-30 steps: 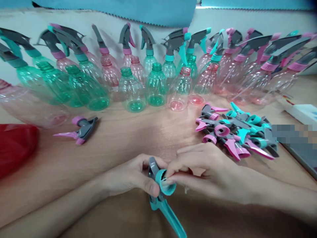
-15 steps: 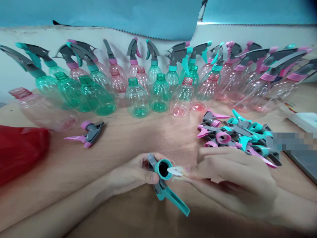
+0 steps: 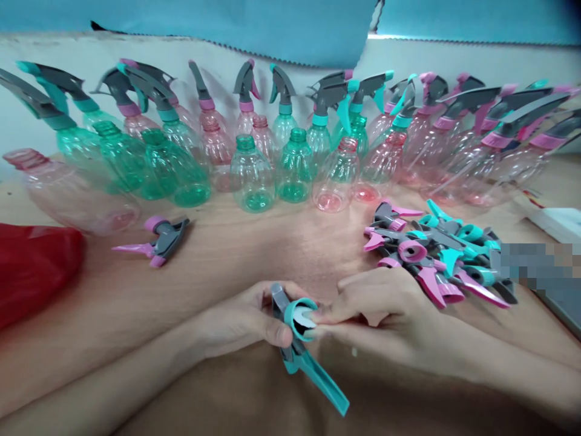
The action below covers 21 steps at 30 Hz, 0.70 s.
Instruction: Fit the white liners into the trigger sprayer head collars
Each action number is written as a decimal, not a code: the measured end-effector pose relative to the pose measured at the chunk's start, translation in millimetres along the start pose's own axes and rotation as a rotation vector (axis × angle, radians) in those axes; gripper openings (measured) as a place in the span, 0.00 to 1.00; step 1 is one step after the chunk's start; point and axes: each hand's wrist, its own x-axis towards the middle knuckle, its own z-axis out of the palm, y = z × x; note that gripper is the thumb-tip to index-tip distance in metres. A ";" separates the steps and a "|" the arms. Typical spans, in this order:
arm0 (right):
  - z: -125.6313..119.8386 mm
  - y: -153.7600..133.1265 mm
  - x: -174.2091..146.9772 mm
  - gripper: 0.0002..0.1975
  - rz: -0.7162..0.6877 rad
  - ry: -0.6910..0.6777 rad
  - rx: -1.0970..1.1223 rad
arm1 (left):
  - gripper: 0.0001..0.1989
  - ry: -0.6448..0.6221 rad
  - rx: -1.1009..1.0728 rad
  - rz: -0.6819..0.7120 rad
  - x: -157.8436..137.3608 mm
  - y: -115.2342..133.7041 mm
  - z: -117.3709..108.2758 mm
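Note:
My left hand [image 3: 254,324] is wrapped round a grey and teal trigger spray head [image 3: 313,369], with the round opening of its collar turned up and toward my right hand. Between the thumb and fingertips of my right hand [image 3: 390,309] is a small white disc [image 3: 303,317], held at the collar's opening and partly inside it. My fingertips cover one edge of the disc. A heap of pink, teal and grey spray heads [image 3: 445,248] lies just beyond my right hand.
Clear green and pink bottles [image 3: 254,175] stand across the back, several with spray heads fitted. A pink and grey spray head [image 3: 166,239] lies alone on the table [image 3: 254,254]. At left are a tilted pink bottle [image 3: 82,194] and a red bag [image 3: 36,272].
My right hand has moved left and brought the white disc from beside the collar into its opening. My left hand keeps its grip on the spray head. The view has shifted slightly.

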 end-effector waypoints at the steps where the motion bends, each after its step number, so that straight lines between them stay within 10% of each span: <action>1: -1.6 -1.6 1.2 0.09 0.024 -0.025 0.018 | 0.21 0.000 -0.002 -0.002 -0.1 0.0 0.4; 15: -18.1 -12.7 1.0 0.08 0.117 -0.273 -0.044 | 0.19 0.153 0.747 0.190 -11.5 22.1 22.3; 21: -30.3 -34.6 8.5 0.07 0.475 -0.411 -0.017 | 0.17 0.198 1.046 0.547 -17.7 13.6 42.1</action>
